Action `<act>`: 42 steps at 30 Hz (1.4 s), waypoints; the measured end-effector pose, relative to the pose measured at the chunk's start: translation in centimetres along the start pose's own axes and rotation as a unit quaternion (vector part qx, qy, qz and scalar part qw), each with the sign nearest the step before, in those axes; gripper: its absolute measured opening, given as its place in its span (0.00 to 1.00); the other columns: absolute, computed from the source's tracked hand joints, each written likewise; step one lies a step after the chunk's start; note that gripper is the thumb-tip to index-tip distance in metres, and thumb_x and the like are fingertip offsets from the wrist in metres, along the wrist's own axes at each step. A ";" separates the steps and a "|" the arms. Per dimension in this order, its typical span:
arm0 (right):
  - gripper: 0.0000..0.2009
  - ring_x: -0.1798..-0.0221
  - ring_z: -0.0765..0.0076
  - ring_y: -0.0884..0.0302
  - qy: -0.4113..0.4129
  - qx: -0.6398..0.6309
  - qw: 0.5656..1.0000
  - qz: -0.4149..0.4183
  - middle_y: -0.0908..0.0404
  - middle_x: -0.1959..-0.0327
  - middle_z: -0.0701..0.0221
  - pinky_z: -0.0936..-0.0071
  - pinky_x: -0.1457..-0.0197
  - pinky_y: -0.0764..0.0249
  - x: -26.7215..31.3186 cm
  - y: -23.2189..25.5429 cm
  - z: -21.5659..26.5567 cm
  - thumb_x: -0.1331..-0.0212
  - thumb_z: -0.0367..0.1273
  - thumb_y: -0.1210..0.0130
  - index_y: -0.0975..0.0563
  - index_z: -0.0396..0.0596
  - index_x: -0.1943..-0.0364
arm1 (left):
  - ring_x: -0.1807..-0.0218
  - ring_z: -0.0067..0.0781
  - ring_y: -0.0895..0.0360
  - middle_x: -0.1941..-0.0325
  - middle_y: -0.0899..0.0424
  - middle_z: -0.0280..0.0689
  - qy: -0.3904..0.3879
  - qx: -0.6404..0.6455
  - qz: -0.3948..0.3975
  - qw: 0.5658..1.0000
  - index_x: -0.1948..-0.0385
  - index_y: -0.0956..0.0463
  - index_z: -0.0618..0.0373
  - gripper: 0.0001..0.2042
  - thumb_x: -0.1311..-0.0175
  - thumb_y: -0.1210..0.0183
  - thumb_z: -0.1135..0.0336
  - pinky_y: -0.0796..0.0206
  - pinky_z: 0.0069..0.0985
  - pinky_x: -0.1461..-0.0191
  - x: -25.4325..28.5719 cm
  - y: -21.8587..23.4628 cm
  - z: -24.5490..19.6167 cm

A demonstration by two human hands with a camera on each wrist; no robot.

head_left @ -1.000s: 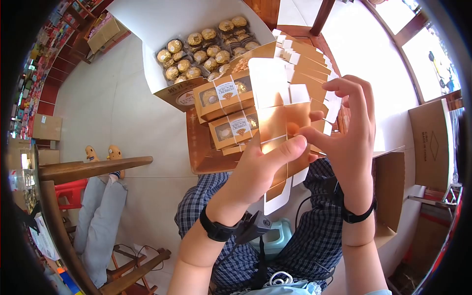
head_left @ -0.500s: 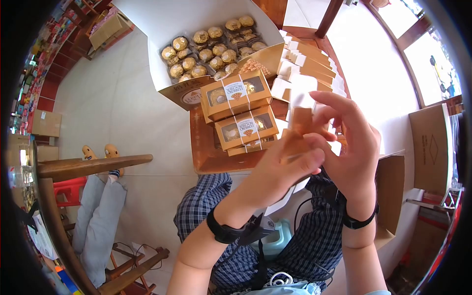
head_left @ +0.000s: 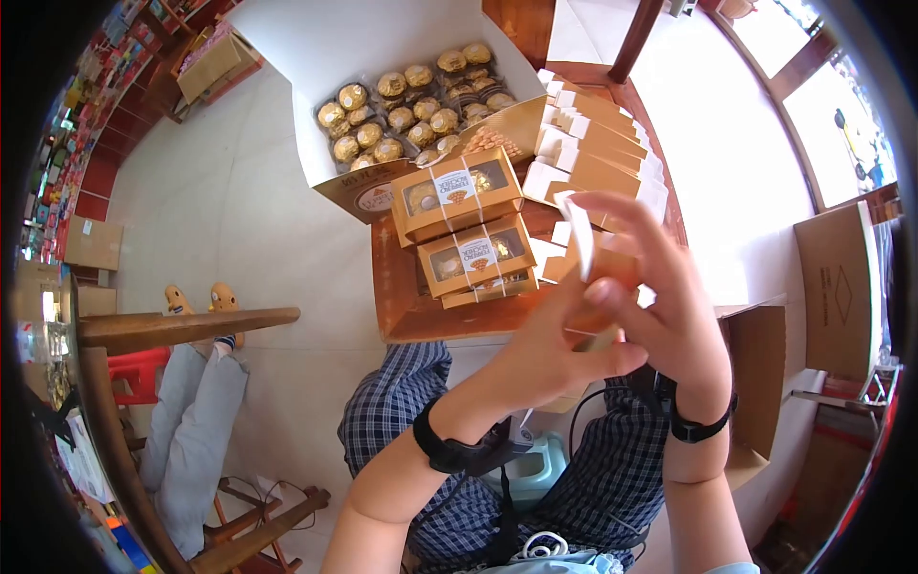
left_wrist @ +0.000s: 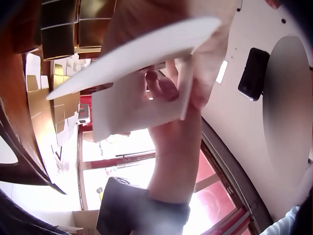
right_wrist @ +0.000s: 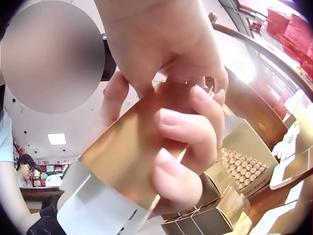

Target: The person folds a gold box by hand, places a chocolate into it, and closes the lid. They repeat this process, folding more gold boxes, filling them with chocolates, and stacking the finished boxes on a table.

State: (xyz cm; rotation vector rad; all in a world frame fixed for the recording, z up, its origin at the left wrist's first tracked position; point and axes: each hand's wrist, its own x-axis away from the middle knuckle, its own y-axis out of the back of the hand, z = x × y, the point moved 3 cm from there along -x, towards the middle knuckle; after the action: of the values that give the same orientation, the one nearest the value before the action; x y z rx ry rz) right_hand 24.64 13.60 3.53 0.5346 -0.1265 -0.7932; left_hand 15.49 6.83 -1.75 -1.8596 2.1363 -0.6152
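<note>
My left hand (head_left: 550, 340) curls its fingers round a small gold carton (right_wrist: 124, 147), held above my lap. In the left wrist view its white inside and a long white flap (left_wrist: 142, 54) face the camera, with the end standing open. My right hand (head_left: 674, 306) bends its thumb and fingers about the carton's other end. Part of the carton is hidden behind both hands. Just beyond my left hand, small gold boxes with clear windows, such as the upper box (head_left: 492, 196), are stacked on a wooden surface (head_left: 402, 320), showing wrapped chocolates inside.
A large open box (head_left: 339, 187) of gold-wrapped chocolates (head_left: 443, 121) stands at the back. Several unfilled gold cartons (head_left: 602, 143) lie overlapped to its right. A brown cardboard box (head_left: 755, 383) is at my right, a wooden rail (head_left: 191, 327) at left, beside another person's legs (head_left: 186, 421).
The carton has turned in my hands, from its long side showing to a steeper, partly covered pose. Both hands have shifted right and closer to my body, with the right hand lower.
</note>
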 end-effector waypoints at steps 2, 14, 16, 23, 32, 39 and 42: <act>0.24 0.58 0.73 0.25 0.048 0.022 0.999 0.002 0.26 0.57 0.62 0.75 0.57 0.29 0.0 -0.1 -0.3 0.49 0.29 0.46 0.35 0.42 0.45 | 0.54 0.23 0.28 0.54 0.28 0.38 0.000 0.003 -0.008 1.000 0.47 0.40 0.63 0.31 0.49 0.35 0.61 0.31 0.20 0.57 0.0 0.4 0.6; 0.43 0.45 0.69 0.34 -0.020 -0.334 0.933 0.131 0.30 0.50 0.64 0.73 0.40 0.42 -0.5 -0.3 -1.6 0.66 0.53 0.31 0.31 0.32 0.50 | 0.69 0.34 0.25 0.62 0.26 0.45 0.050 0.224 0.092 0.969 0.51 0.36 0.70 0.41 0.58 0.36 0.39 0.31 0.26 0.67 2.5 1.2 -1.1; 0.42 0.48 0.70 0.32 -0.018 -0.343 0.931 0.123 0.28 0.52 0.65 0.75 0.42 0.39 -0.5 -0.7 -1.8 0.66 0.52 0.31 0.31 0.31 0.51 | 0.68 0.36 0.24 0.62 0.25 0.47 0.068 0.218 0.105 0.968 0.50 0.37 0.70 0.42 0.58 0.36 0.39 0.30 0.26 0.66 2.5 1.4 -1.1; 0.31 0.49 0.68 0.31 -0.044 -0.349 0.934 0.060 0.28 0.53 0.64 0.72 0.43 0.38 -0.6 0.1 -1.7 0.62 0.47 0.33 0.25 0.34 0.59 | 0.75 0.26 0.28 0.70 0.25 0.36 -0.262 -0.252 -0.129 0.923 0.53 0.33 0.59 0.22 0.41 0.46 0.52 0.39 0.24 0.72 1.3 1.6 -2.8; 0.36 0.55 0.76 0.29 0.002 -0.185 0.981 -0.056 0.25 0.59 0.70 0.79 0.52 0.33 -1.2 -2.9 -1.8 0.62 0.41 0.30 0.36 0.40 0.49 | 0.81 0.25 0.32 0.84 0.31 0.37 -0.238 -0.217 -0.181 0.929 0.67 0.33 0.62 0.10 0.31 0.60 0.66 0.43 0.21 0.77 3.2 1.5 -3.9; 0.46 0.46 0.71 0.31 -0.037 -0.143 0.989 0.005 0.30 0.49 0.67 0.73 0.46 0.33 -0.9 -4.8 -0.5 0.67 0.42 0.28 0.42 0.40 0.41 | 0.66 0.35 0.27 0.68 0.27 0.45 -0.286 -0.163 -0.223 0.917 0.60 0.34 0.65 0.13 0.31 0.59 0.63 0.37 0.28 0.63 4.6 2.8 -5.3; 0.49 0.45 0.68 0.32 0.057 -0.170 0.984 0.001 0.33 0.46 0.65 0.69 0.43 0.35 -1.3 -5.0 0.4 0.67 0.44 0.28 0.44 0.40 0.39 | 0.55 0.36 0.28 0.56 0.30 0.47 -0.284 -0.074 -0.197 0.935 0.46 0.42 0.65 0.19 0.31 0.59 0.60 0.36 0.28 0.53 4.3 3.3 -5.6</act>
State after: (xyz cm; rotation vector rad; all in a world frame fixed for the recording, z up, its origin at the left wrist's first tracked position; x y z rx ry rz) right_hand 20.42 11.45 1.48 0.2550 0.1136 -0.7614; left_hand 9.38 3.80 2.03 -2.2228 1.4833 0.0374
